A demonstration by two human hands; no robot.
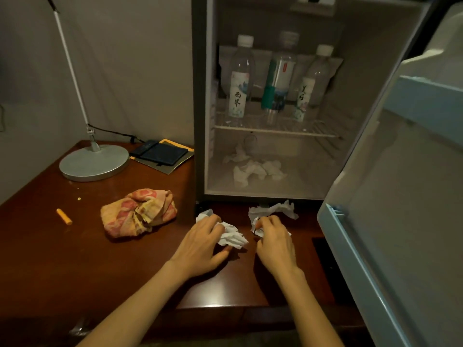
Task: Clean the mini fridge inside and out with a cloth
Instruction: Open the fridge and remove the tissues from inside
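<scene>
Pink-and-yellow cloth [139,212] lies bunched, long axis seemingly left-right.

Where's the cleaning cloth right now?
In the head view, the cloth lies bunched on the table, left of the open mini fridge, near the lamp base.

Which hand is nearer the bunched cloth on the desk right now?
Left. The left hand grips a crumpled tissue just right of the cloth; the right hand is farther right, pinching a second tissue.
</scene>
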